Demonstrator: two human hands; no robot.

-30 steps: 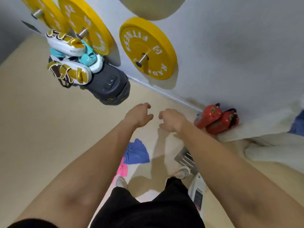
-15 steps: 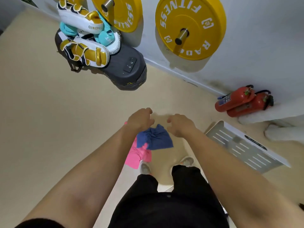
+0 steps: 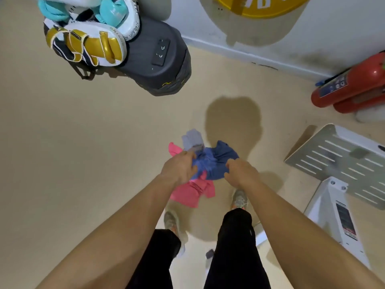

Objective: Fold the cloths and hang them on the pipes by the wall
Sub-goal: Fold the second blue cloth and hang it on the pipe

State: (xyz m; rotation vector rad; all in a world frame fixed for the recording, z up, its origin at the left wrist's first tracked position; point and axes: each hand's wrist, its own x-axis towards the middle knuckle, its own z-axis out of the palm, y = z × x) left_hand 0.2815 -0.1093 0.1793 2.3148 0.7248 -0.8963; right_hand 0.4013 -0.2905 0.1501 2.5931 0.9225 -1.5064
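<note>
Head view: left hand [image 3: 179, 168] and right hand [image 3: 241, 173] pinch crumpled blue cloth [image 3: 214, 162], fingers curled into fabric. Risk: pink cloth [image 3: 190, 192] beneath snags, lifts along.

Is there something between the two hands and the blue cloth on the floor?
Nothing visible. The left hand and right hand are already at the blue cloth, one on each side. It lies on top of a pink cloth, beside a grey one.
</note>
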